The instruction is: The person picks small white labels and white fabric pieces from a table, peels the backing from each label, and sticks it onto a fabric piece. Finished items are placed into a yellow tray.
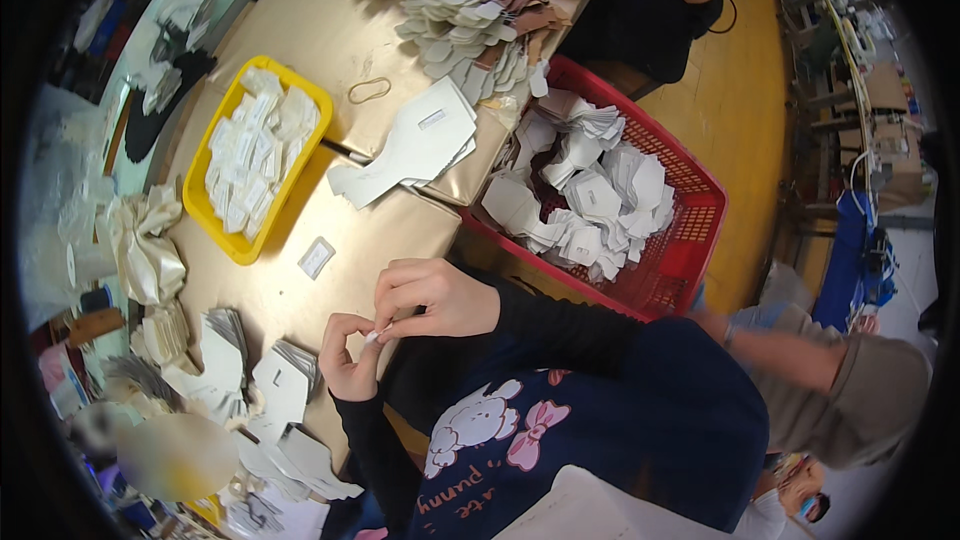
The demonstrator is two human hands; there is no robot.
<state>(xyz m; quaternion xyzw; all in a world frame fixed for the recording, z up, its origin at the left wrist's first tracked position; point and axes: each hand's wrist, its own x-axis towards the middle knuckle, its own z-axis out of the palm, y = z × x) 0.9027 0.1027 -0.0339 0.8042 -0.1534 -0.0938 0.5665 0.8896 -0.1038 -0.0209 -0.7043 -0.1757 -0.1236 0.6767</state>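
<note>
My left hand (350,358) and my right hand (437,298) meet at the table's near edge. Thumbs and fingertips of both are closed in a pinch on a small white piece (372,337), mostly covered by the fingers; its kind cannot be made out. Just beyond the hands, a small grey-white rectangular piece (316,258) lies flat on the gold-coloured tabletop (375,235). A yellow bin (190,185) farther left holds many small white pieces (245,155). Large white cut panels (425,135) lie in a stack beyond my right hand.
A red basket (690,270) full of bundled white pieces (598,195) stands beside the table. White and brown cut pieces (475,15) pile up at the far end, near a rubber band (370,90). White panel stacks (283,380) sit lower left. Two people are nearby, right.
</note>
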